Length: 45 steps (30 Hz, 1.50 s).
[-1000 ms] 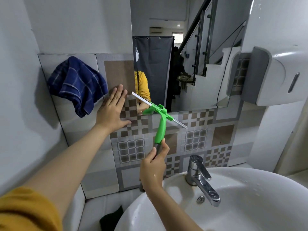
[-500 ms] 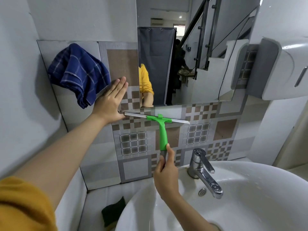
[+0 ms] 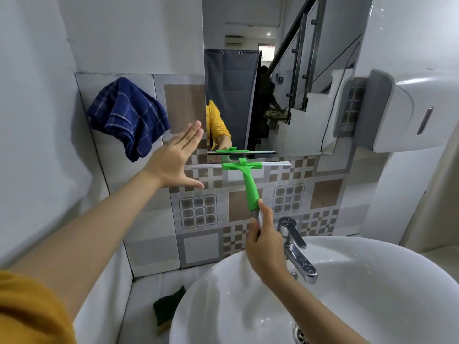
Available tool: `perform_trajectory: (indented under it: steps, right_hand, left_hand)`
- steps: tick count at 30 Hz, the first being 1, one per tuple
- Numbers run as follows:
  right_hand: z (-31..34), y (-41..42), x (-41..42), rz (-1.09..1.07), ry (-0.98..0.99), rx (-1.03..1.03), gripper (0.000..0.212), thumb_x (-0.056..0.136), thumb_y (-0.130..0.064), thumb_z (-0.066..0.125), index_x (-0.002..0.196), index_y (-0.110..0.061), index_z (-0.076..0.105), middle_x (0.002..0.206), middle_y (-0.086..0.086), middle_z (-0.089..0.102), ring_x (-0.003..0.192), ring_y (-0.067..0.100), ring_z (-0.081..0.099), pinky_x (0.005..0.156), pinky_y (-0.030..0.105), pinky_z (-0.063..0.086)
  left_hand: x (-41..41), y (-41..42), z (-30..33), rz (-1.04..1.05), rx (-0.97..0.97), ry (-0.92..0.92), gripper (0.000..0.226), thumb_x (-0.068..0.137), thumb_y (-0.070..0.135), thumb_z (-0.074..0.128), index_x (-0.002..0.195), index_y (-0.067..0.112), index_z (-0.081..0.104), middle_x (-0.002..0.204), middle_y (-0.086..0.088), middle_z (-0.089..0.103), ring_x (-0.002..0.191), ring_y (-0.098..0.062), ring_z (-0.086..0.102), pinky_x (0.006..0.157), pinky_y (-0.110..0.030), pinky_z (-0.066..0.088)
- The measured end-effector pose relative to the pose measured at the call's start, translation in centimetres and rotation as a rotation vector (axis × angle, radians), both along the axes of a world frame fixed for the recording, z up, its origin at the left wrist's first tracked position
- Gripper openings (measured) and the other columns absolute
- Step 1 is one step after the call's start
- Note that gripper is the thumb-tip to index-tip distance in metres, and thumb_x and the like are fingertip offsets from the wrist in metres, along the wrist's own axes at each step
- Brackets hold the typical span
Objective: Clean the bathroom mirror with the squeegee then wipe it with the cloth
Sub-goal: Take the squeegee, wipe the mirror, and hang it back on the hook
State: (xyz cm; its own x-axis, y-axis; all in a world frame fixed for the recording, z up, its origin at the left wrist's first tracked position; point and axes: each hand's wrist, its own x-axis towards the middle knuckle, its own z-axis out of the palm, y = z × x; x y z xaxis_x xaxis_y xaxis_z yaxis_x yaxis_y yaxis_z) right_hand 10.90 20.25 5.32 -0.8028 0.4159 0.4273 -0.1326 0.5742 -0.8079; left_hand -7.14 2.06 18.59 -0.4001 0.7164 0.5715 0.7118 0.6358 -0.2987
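The mirror [image 3: 285, 70] hangs on the wall above the patterned tiles. My right hand [image 3: 267, 247] grips the lower grey end of a green squeegee [image 3: 249, 184], whose blade lies level against the tiles just under the mirror's bottom edge. Left of the mirror, my left hand [image 3: 175, 161] is flat with fingers together, lifted a little off the tiled wall. A dark blue checked cloth [image 3: 126, 116] hangs on the wall to the left of that hand.
A white basin [image 3: 372, 294] with a chrome tap [image 3: 295, 247] fills the lower right. A white dispenser [image 3: 412, 110] juts out at the right of the mirror. A green and yellow sponge [image 3: 167, 310] lies on the ledge left of the basin.
The squeegee has gone from tilted on the mirror's lower part to level on the tiles just below it. My left hand has come off the wall, thumb spread.
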Motion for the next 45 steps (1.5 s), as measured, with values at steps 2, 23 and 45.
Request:
perform_trajectory:
  steps: [2, 23, 45]
  right_hand:
    - [0.7, 0.9, 0.9, 0.029, -0.007, 0.061, 0.044, 0.1, -0.024, 0.04, 0.141, -0.032, 0.027, 0.057, -0.001, 0.05, 0.045, 0.01, 0.044, 0.042, 0.025, 0.038]
    - [16.1, 12.7, 3.3, 0.55, -0.133, 0.53, 0.023, 0.088, -0.024, 0.064, 0.111, -0.028, 0.061, 0.078, 0.005, 0.071, 0.054, 0.017, 0.065, 0.053, 0.033, 0.058]
    - [17.1, -0.7, -5.1, 0.502, 0.419, -0.295, 0.066, 0.081, -0.004, 0.072, 0.139, -0.018, 0.042, 0.133, -0.009, 0.039, 0.08, -0.027, 0.052, 0.057, 0.01, 0.052]
  left_hand:
    - [1.9, 1.1, -0.1, -0.108, 0.044, -0.007, 0.119, 0.063, 0.078, 0.055, 0.148, 0.01, 0.005, 0.156, -0.001, -0.001, 0.144, -0.018, 0.003, 0.113, -0.036, 0.022]
    - [12.3, 6.4, 1.8, -0.346, 0.345, -0.373, 0.027, 0.073, 0.007, 0.075, 0.099, 0.013, 0.07, 0.092, -0.001, 0.069, 0.084, -0.012, 0.063, 0.076, -0.034, 0.055]
    - [14.2, 2.0, -5.3, -0.034, 0.827, -0.211, 0.037, 0.083, 0.018, 0.068, 0.118, 0.008, 0.058, 0.106, -0.005, 0.063, 0.085, -0.013, 0.062, 0.067, -0.019, 0.056]
